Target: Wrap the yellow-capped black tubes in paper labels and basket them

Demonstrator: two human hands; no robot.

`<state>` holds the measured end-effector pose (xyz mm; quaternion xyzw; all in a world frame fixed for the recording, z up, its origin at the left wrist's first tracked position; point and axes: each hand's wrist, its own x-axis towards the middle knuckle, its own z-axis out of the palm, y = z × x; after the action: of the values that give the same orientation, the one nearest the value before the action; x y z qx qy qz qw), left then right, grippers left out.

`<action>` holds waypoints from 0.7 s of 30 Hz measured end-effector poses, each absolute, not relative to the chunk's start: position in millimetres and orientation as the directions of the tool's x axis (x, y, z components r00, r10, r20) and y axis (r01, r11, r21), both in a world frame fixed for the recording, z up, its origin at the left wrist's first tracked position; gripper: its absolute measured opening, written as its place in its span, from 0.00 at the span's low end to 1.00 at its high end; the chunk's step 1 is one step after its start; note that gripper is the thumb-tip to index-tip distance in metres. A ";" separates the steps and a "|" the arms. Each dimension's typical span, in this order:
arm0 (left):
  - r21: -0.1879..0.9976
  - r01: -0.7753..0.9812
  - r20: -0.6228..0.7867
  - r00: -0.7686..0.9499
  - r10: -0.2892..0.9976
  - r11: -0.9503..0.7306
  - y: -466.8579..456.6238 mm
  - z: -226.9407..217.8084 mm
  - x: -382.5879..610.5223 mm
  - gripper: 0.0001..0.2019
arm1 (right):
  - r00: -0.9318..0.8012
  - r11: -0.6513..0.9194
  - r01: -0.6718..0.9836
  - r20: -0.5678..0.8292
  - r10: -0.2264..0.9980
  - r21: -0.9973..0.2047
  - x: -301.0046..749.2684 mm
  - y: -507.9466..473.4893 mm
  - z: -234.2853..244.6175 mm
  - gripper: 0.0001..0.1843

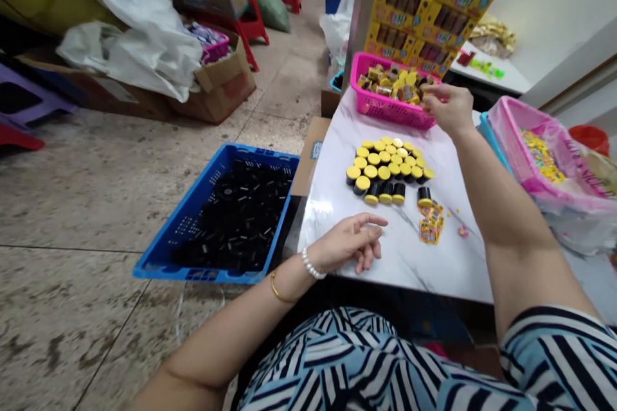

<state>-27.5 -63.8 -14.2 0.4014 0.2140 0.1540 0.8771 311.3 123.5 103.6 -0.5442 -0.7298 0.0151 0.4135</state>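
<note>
My left hand (354, 243) hovers just above the front of the white marble-look table, fingers loosely spread and holding nothing. My right hand (448, 106) reaches to the right end of a pink basket (393, 107) filled with small yellow-and-brown wrapped pieces (395, 82). Its fingers are bent together at the pieces; whatever is between them is too small to make out. Between my hands stand many small black containers with yellow lids (384, 173). Several in the front row are lid-down, with one black container (424, 196) apart, beside a few printed yellow labels or wrappers (430, 226).
A blue crate (161, 250) of black pieces stands on the floor at left. Yellow display boxes (400, 6) are stacked behind the basket. On the right is a pink lined basket (511, 122) of colourful bits. Cardboard boxes (226, 87) and red stools stand farther back.
</note>
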 end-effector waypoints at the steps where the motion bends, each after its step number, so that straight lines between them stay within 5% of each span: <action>1: 0.776 -0.094 -0.245 0.867 0.434 0.624 -64.1 -14.4 -27.2 0.30 | -0.033 0.354 0.805 0.559 0.828 -0.476 306.3 103.4 95.0 0.16; 6: 0.812 -0.054 -0.237 0.880 0.411 0.582 -66.2 -12.4 -26.2 0.25 | -0.007 0.184 0.925 0.471 0.882 -0.332 253.2 -36.5 36.5 0.09; 11: 0.852 -0.026 -0.251 0.855 0.453 0.523 -70.5 -7.6 -23.9 0.21 | -0.036 0.067 0.993 0.293 0.956 -0.098 219.8 -101.1 6.3 0.26; 17: 0.891 0.004 -0.258 0.827 0.499 0.453 -74.8 -5.5 -20.1 0.17 | 0.127 0.033 0.959 0.529 0.839 -0.282 256.9 -143.3 19.2 0.13; 21: 0.899 0.018 -0.265 0.818 0.510 0.438 -75.1 -4.1 -15.8 0.15 | 0.230 -0.012 0.901 0.454 0.861 -0.434 270.0 -177.4 -8.9 0.06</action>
<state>-15.8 -75.1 -4.1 0.5080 0.2600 0.1522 0.8070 270.0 -177.4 -8.9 -0.7106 -0.6198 -0.0303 0.3317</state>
